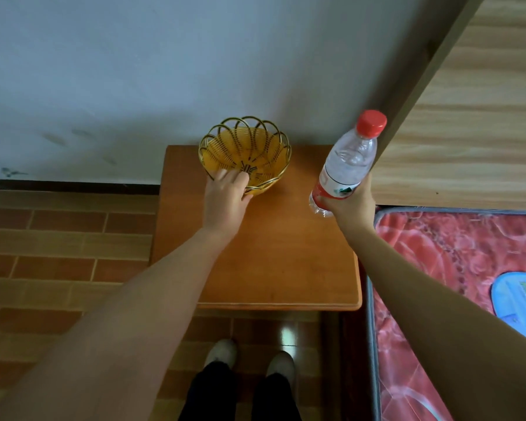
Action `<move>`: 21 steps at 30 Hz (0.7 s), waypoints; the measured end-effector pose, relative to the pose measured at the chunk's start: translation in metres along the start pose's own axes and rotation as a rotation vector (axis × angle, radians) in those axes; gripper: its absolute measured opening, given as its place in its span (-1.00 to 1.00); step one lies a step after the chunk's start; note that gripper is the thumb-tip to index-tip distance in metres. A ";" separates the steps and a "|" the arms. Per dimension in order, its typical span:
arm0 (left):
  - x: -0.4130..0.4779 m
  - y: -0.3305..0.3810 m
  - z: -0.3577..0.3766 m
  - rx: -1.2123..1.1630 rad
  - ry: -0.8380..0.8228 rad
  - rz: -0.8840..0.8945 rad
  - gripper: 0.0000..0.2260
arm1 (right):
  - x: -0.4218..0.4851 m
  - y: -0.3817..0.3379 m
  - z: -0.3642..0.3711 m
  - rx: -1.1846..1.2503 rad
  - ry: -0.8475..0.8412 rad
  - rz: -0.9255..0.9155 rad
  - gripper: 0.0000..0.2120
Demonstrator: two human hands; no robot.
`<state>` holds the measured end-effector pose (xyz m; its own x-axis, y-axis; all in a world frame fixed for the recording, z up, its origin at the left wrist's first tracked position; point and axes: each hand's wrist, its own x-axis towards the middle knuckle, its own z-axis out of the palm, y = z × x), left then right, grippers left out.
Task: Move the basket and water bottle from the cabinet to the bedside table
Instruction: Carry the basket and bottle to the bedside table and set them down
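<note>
Right now my left grip is closed on the near rim of the yellow basket, fingers hooked inside it, thumb outside. From the middle of the bench, the basket sits at about twelve o'clock, at the far edge by the wall. My right grip is wrapped around the lower body of the water bottle, red cap tilted toward one o'clock, held above the bench's two o'clock corner beside the bed.
</note>
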<state>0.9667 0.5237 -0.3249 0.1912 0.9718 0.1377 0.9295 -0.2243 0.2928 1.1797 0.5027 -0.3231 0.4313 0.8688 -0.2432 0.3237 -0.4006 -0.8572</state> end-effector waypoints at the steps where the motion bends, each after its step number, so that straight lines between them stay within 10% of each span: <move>1: 0.000 -0.002 0.005 -0.004 -0.001 -0.007 -0.82 | 0.002 0.006 0.002 -0.003 0.006 0.003 -0.33; 21: -0.002 -0.019 0.051 -0.046 -0.046 0.029 -0.76 | 0.022 0.033 0.028 -0.025 -0.024 -0.038 -0.35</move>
<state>0.9645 0.5295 -0.3796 0.2332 0.9669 0.1033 0.9081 -0.2546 0.3326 1.1763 0.5167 -0.3700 0.3978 0.8903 -0.2215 0.3605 -0.3737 -0.8546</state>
